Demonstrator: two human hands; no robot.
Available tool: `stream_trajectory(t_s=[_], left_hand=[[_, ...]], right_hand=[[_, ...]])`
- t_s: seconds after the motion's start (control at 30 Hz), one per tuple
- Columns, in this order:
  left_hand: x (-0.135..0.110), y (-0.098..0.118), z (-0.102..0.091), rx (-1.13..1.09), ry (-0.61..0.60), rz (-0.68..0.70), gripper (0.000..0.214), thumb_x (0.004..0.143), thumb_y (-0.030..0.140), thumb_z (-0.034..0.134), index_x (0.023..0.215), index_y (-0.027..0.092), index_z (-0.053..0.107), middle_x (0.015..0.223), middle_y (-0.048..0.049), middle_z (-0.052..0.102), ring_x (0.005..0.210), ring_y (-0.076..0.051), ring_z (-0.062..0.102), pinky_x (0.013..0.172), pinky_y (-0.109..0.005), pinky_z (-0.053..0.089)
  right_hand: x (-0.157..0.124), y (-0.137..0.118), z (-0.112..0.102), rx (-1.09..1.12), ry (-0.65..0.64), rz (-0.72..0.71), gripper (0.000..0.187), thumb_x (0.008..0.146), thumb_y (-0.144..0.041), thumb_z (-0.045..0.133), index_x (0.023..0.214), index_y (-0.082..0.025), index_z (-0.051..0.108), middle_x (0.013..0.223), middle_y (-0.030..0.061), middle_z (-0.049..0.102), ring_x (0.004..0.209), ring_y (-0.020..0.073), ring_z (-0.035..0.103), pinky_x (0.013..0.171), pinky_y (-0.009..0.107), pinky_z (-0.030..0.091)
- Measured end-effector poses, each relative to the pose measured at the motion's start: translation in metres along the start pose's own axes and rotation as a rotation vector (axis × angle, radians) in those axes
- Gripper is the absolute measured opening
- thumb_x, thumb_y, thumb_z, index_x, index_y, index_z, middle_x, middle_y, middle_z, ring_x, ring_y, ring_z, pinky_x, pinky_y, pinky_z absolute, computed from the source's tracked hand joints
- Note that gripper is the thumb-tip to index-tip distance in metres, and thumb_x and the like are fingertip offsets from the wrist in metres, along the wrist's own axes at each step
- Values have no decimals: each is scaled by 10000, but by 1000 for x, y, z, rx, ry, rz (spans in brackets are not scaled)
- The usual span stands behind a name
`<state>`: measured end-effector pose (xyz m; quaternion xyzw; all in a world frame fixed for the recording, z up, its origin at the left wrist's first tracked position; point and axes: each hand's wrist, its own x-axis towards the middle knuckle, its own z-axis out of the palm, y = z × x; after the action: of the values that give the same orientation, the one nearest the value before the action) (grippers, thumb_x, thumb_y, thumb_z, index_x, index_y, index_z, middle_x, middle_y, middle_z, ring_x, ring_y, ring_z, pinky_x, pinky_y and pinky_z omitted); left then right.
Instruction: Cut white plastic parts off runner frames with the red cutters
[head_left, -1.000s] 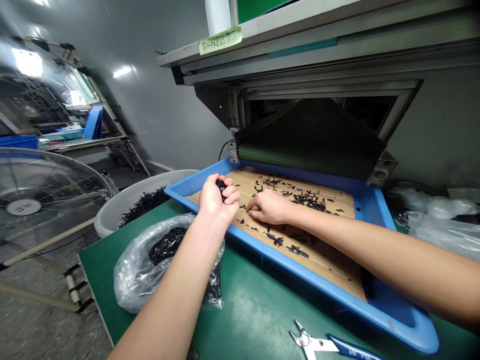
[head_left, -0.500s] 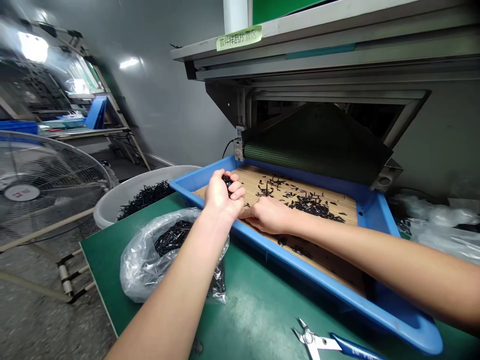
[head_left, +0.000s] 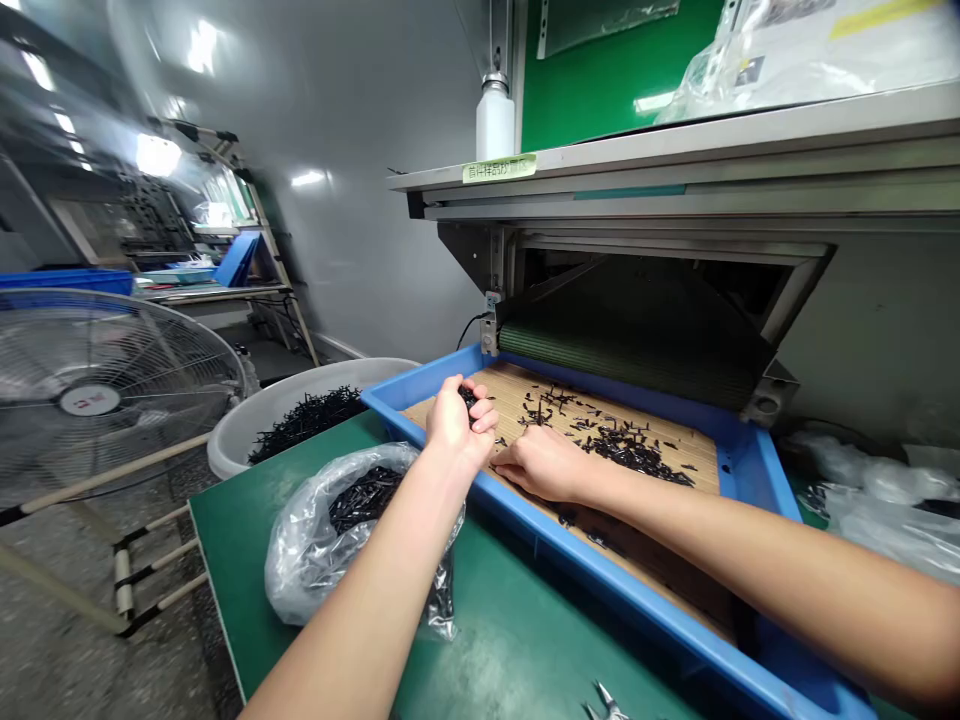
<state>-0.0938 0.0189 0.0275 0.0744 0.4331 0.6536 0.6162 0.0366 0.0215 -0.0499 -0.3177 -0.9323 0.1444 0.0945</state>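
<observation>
My left hand [head_left: 457, 422] is curled into a loose fist over the near left corner of the blue tray [head_left: 420, 380], holding a bunch of small black plastic parts [head_left: 468, 397]. Just to its right, my right hand [head_left: 541, 462] lies low on the tray's bamboo mat [head_left: 675, 450], fingers bent down and pinching at loose parts; what is between its fingertips is hidden. More black parts [head_left: 622, 447] lie scattered across the mat below the green conveyor belt [head_left: 630, 350].
A clear plastic bag [head_left: 330, 530] of black parts sits on the green table [head_left: 510, 650] left of the tray. A grey tub [head_left: 300, 415] of black scrap and a floor fan [head_left: 97, 400] stand further left. Cutter tips [head_left: 604, 700] show at the bottom edge. A white bottle [head_left: 495, 118] stands on the shelf.
The view has tilted upward and shifted, so the cutters are nearly out of frame. My right hand slid toward the near left of the mat, close beside my left hand.
</observation>
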Motion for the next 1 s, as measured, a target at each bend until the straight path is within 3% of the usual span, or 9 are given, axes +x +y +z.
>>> stream_trajectory(t_s=[0.1, 0.27, 0.47, 0.57, 0.7, 0.83, 1.0], left_hand=[[1, 1, -1, -6, 6, -10, 215, 947, 172, 413, 732, 188, 408, 584, 56, 408, 341, -33, 264, 285, -155, 149], [1, 3, -1, -21, 11, -15, 220, 952, 180, 413, 731, 188, 411, 583, 55, 405, 344, -35, 258, 289, -159, 141], [0, 4, 0, 14, 19, -2, 207, 934, 162, 419, 730, 189, 410, 572, 59, 400, 341, -35, 255, 285, -153, 155], [1, 4, 1, 30, 4, -4, 204, 931, 147, 406, 731, 189, 411, 566, 59, 404, 333, -37, 261, 278, -156, 161], [2, 5, 3, 58, -5, 5, 217, 926, 124, 386, 720, 189, 397, 553, 60, 397, 323, -36, 274, 270, -160, 159], [7, 8, 2, 103, 16, 30, 232, 937, 126, 370, 715, 192, 387, 549, 64, 389, 317, -36, 278, 265, -163, 172], [14, 10, -3, 135, 25, 58, 229, 937, 122, 374, 720, 194, 392, 568, 59, 400, 322, -39, 287, 264, -170, 181]], right_hand=[[0, 6, 0, 67, 12, 6, 252, 977, -301, 523, 858, -201, 721, 812, 46, 710, 725, 159, 625, 658, 249, 368], [0, 21, 0, 133, 44, 59, 256, 988, -248, 492, 1108, -235, 718, 1003, 45, 732, 876, 167, 659, 761, 238, 420], [-3, 8, 3, 72, 16, 58, 299, 1010, -391, 442, 1171, -286, 672, 837, 41, 707, 719, 192, 643, 643, 261, 419], [-1, -1, 6, 0, -10, 63, 359, 1020, -360, 349, 1248, -262, 609, 815, 82, 693, 689, 239, 642, 622, 305, 439], [11, -2, 8, -42, -94, 9, 450, 985, -270, 353, 1429, -261, 426, 872, 103, 699, 706, 269, 654, 602, 345, 484], [30, 2, 5, -51, -137, -58, 358, 972, -247, 378, 1293, -242, 538, 971, 106, 703, 824, 271, 674, 651, 371, 531], [38, 5, -2, -49, -85, -78, 253, 970, -229, 412, 1053, -204, 650, 1022, 120, 695, 930, 280, 676, 732, 398, 549]])
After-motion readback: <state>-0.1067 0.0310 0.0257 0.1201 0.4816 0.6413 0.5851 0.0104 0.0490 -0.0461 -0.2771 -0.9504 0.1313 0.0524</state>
